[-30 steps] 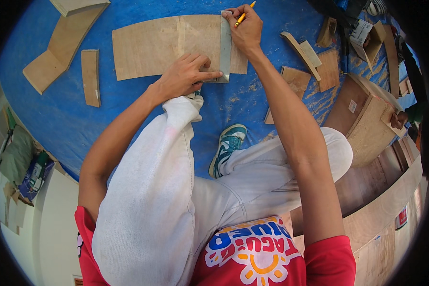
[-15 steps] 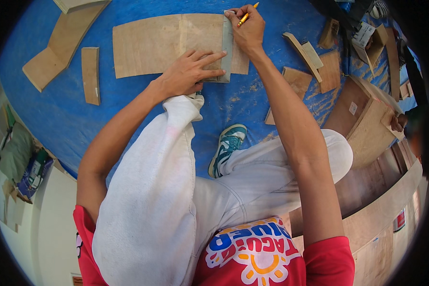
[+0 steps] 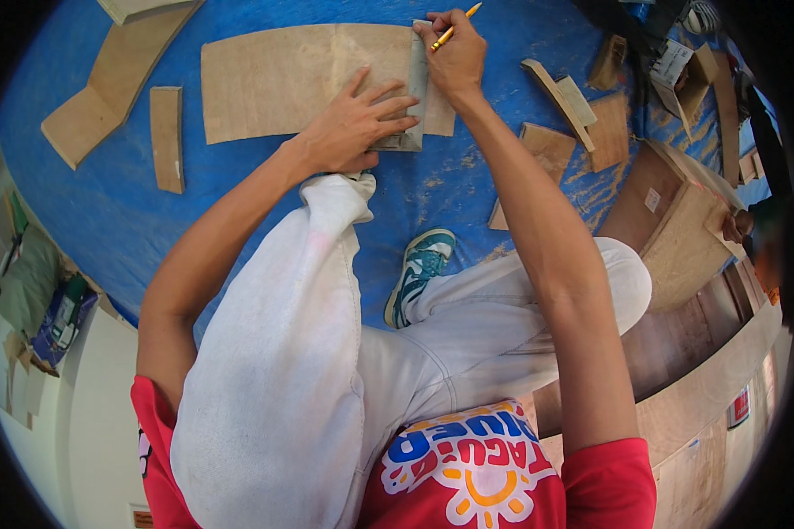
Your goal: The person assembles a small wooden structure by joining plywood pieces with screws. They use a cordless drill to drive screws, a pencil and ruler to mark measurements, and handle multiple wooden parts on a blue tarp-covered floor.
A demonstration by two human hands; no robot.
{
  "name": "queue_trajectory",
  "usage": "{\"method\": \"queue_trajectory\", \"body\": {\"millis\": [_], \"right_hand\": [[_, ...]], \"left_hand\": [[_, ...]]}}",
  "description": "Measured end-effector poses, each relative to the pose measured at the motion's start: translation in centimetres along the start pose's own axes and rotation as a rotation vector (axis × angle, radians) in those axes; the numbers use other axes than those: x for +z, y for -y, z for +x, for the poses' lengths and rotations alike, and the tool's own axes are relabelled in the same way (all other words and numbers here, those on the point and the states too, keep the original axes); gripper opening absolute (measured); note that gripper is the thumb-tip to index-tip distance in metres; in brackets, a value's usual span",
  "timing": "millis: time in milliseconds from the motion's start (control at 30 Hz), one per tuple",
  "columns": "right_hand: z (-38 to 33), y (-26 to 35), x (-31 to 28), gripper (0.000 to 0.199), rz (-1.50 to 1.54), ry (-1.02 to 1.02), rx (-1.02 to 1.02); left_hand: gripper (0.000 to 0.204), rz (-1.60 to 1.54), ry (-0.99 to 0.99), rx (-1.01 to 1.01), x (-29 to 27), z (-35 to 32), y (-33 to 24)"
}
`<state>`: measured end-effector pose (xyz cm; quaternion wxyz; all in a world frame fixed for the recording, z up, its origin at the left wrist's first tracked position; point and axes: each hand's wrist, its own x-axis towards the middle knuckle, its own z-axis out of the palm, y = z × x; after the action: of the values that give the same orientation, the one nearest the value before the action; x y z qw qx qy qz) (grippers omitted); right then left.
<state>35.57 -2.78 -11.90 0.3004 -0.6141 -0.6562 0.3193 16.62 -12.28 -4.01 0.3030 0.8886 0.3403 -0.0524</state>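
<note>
A wide, slightly curved plywood board (image 3: 269,84) lies on the blue sheet in front of me. Across its right end runs a grey metal square (image 3: 420,93). My left hand (image 3: 357,123) lies flat with fingers spread, pressing on the board and on the square's near end. At the far end of the square is my right hand (image 3: 454,57), fingers closed around a yellow pencil (image 3: 473,11). The pencil slants up to the right, and my right thumb and fingertips touch the square's far end.
A narrow wood strip (image 3: 167,139) and an angled plywood piece (image 3: 84,123) lie to the left. Plywood offcuts (image 3: 610,132), sawdust and an open cardboard box (image 3: 697,79) are at the right. A large wooden form (image 3: 688,220) stands nearer, with another person's hand (image 3: 737,227) beside it.
The board and square have shifted slightly left with my hands. My left fingers have spread wider and moved a little farther up the board. The right hand still holds the pencil.
</note>
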Motion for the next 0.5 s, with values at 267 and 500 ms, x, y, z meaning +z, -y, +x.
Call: {"method": "queue_trajectory", "body": {"millis": [267,500], "right_hand": [[2.3,1.7,-8.5,0.034,0.161,0.278,0.136],[-2.8,2.5,-11.4,0.034,-0.197,0.511,-0.037]], "left_hand": [[0.077,0.053,0.015,0.001,0.0,0.2,0.4],[0.078,0.033,-0.061,0.02,0.4,0.2,1.1]]}}
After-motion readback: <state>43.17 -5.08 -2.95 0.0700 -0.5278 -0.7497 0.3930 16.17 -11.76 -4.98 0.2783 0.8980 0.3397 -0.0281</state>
